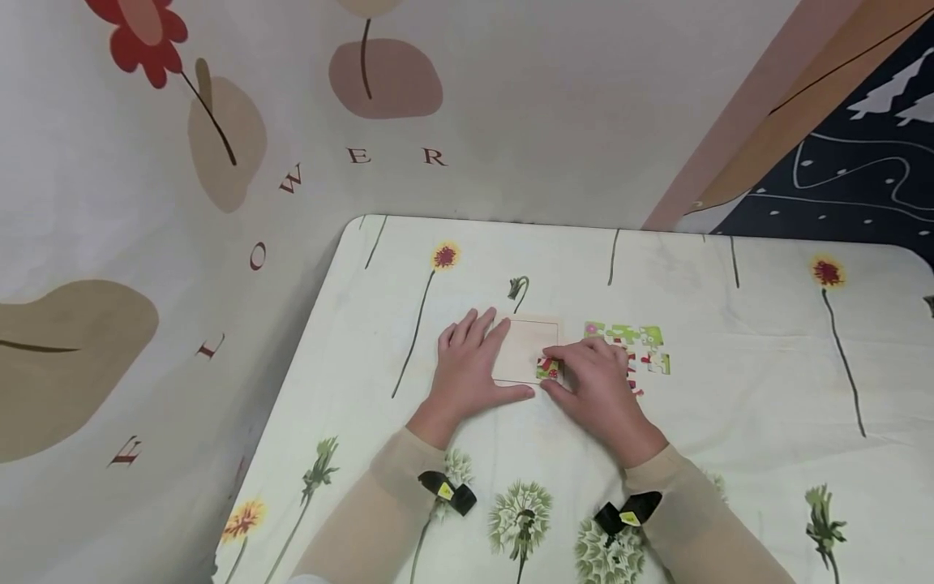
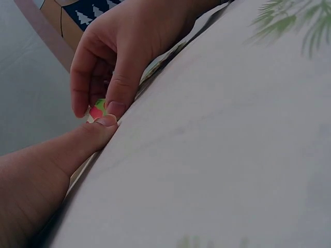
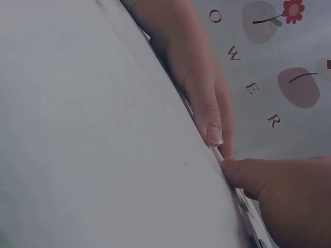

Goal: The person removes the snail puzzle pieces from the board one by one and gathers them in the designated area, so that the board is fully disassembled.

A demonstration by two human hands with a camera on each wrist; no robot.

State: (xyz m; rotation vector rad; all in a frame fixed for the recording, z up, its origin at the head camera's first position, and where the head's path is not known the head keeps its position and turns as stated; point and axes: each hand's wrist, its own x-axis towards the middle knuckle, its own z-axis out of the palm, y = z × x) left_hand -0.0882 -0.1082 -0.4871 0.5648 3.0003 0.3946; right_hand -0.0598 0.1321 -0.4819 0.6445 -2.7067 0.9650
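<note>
A pale, square puzzle board (image 1: 527, 345) with a thin border line lies on the table in front of the person. The left hand (image 1: 470, 367) rests on its left side, fingers spread and thumb stretched along the near edge. At the board's near right corner the right hand (image 1: 594, 381) pinches a red and green jigsaw piece (image 1: 548, 368) between thumb and fingers. The left wrist view shows that piece (image 2: 98, 109) close to the left thumb's tip. Just right of the board, several loose jigsaw pieces (image 1: 655, 362) lie partly hidden under the right hand.
A white cloth printed with flowers and dandelions covers the table (image 1: 759, 365). Behind it and to the left hangs a printed fabric backdrop (image 1: 547, 138) with letters. A dark curtain (image 1: 846, 182) with tree shapes hangs at the far right.
</note>
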